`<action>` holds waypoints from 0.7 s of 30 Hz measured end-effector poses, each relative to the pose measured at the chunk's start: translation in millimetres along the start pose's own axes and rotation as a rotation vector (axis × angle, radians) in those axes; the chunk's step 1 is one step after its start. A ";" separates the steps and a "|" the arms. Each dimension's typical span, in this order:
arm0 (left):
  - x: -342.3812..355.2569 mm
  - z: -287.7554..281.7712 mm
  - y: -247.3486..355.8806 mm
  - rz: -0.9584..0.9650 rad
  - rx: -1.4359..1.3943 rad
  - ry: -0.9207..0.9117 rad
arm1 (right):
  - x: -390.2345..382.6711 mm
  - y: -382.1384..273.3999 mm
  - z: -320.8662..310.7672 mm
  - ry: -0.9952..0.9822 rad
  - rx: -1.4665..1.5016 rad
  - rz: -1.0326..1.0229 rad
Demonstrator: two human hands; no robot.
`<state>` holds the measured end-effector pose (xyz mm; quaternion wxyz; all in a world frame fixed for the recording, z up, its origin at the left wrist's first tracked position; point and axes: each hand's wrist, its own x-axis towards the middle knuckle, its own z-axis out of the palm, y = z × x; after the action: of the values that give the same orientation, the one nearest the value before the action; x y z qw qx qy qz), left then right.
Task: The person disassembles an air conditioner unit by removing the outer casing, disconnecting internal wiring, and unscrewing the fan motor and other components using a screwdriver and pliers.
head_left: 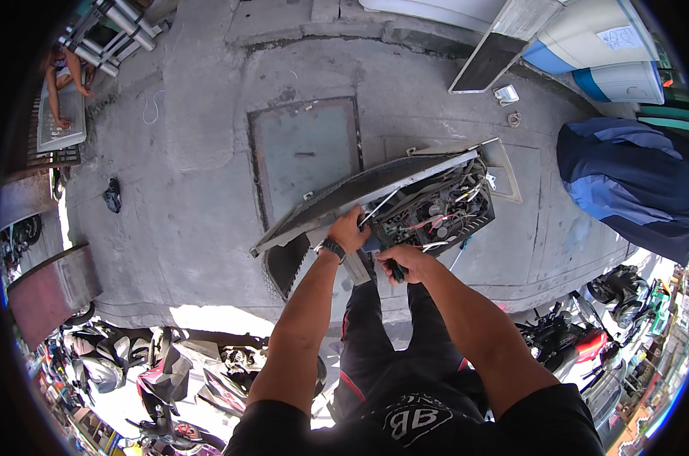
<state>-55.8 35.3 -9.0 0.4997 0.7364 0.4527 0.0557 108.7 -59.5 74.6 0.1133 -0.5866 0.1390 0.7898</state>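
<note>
An opened metal appliance lies tilted on the pavement before me, its wiring and components exposed beside a long, dark curved panel with a pale edge. My left hand is closed at the panel's lower side near a thin pale rod; exactly what it grips is unclear. Lower right, at the appliance's near corner, my right hand grips a dark-handled tool. A grey metal strip sits between my forearms, above my legs.
Another person works at a grey panel upper left. A leaning board, white-and-blue panels and a dark blue cover line the back and right. Motorbikes stand along the near side. A red-topped object is at left.
</note>
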 end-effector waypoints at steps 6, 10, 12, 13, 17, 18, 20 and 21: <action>-7.9 3.6 -0.7 0.024 0.012 -0.003 | 3.5 -13.8 19.3 0.238 -0.162 -0.033; -7.4 0.7 -5.3 -0.024 0.003 -0.051 | 4.3 -35.4 30.1 0.316 -0.335 -0.035; -7.6 2.4 -3.6 -0.014 0.019 -0.066 | 26.9 -23.3 17.4 0.285 -0.336 -0.093; -9.3 2.4 -5.1 -0.015 0.032 -0.074 | 33.5 -14.5 16.9 0.263 -0.337 -0.121; -9.7 8.6 -15.0 -0.025 0.018 -0.051 | 31.1 -0.3 21.9 0.364 -0.587 -0.231; -8.7 8.2 -15.5 -0.024 0.030 -0.051 | 26.3 -1.9 15.8 0.342 -0.624 -0.204; -8.8 10.3 -14.7 -0.013 0.027 -0.056 | 16.0 -6.7 2.2 0.296 -0.701 -0.148; -10.0 9.7 -14.9 -0.007 0.019 -0.060 | 13.0 -6.2 3.7 0.285 -0.637 -0.157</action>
<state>-65.5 22.9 -21.8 0.5061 0.7410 0.4405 0.0275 103.7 -52.1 62.6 -0.0355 -0.7055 -0.1454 0.6927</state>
